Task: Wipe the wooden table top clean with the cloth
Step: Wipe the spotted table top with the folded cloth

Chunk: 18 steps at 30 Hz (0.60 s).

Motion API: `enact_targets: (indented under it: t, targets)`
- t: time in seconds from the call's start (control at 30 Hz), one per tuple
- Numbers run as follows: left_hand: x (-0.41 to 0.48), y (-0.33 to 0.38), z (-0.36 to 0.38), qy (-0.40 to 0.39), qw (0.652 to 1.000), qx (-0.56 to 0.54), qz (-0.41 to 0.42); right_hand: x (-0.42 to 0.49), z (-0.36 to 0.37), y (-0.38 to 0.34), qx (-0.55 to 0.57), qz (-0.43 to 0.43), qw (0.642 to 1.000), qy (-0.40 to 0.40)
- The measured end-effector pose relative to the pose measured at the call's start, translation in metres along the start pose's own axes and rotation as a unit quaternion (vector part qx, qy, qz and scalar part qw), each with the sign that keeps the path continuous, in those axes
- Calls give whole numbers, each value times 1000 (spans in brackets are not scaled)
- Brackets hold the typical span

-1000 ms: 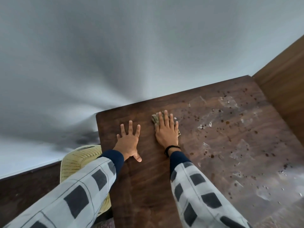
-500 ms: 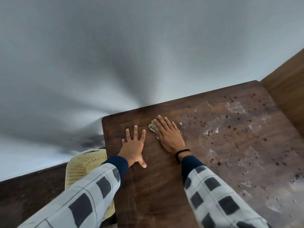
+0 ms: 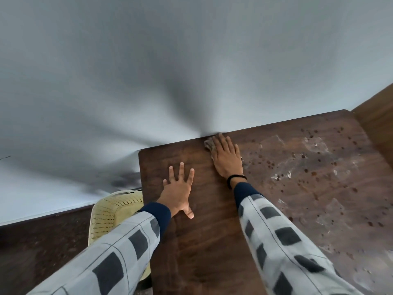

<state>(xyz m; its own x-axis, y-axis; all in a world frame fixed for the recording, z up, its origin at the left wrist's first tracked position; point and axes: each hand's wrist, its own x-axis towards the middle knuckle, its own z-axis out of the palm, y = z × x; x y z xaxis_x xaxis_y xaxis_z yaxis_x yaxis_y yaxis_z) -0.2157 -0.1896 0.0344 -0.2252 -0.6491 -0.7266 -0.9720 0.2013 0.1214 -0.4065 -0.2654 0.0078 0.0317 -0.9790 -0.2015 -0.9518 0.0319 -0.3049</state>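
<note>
The cloth (image 3: 208, 144) is pressed under the flat right hand (image 3: 227, 160) at the table's (image 3: 202, 241) far edge, pushed up from nearer in; the left hand (image 3: 178, 190) is spread flat, holding nothing. The stains (image 3: 308, 167) at right are left unwiped.

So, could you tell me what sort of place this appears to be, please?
Probably a plain room indoors, perhaps a home: a stained dark brown wooden table top stands against a bare pale grey wall, with a cream perforated plastic chair beside it.
</note>
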Motion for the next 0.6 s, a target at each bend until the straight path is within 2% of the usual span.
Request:
enact_targets:
  t: [0.07,0.1,0.2,0.27,0.3,0.4,0.47,0.5,0.6]
  targets:
    - [0,-1,0,1,1000,1,-2,5,2,-20,22,56,998,13]
    - [0,-1,0,1,1000,0,-2,0,6,-27,25,42,999,8]
    - [1,0,-1,1,1000,-1,2,-21,15,-17,-30,-121,992,-35]
    - [0,0,-2,3,1000,-3,1,-11,4,8,-52,-166,983,-52]
    - [-1,-1,-2,6,1000,-3,-1,-2,-2,17,-53,-146,987,-39]
    - [-4,0,-2,7,1000,-6,-1,12,-12,23,-20,6,1000,6]
    - [-5,1,-4,3,1000,-4,1,-4,-2,7,7,48,999,18]
    - [-4,1,-5,1,1000,-4,0,-18,6,1,13,38,999,17]
    - [-4,1,-5,1,1000,-8,0,-55,16,13,-21,-82,996,-17]
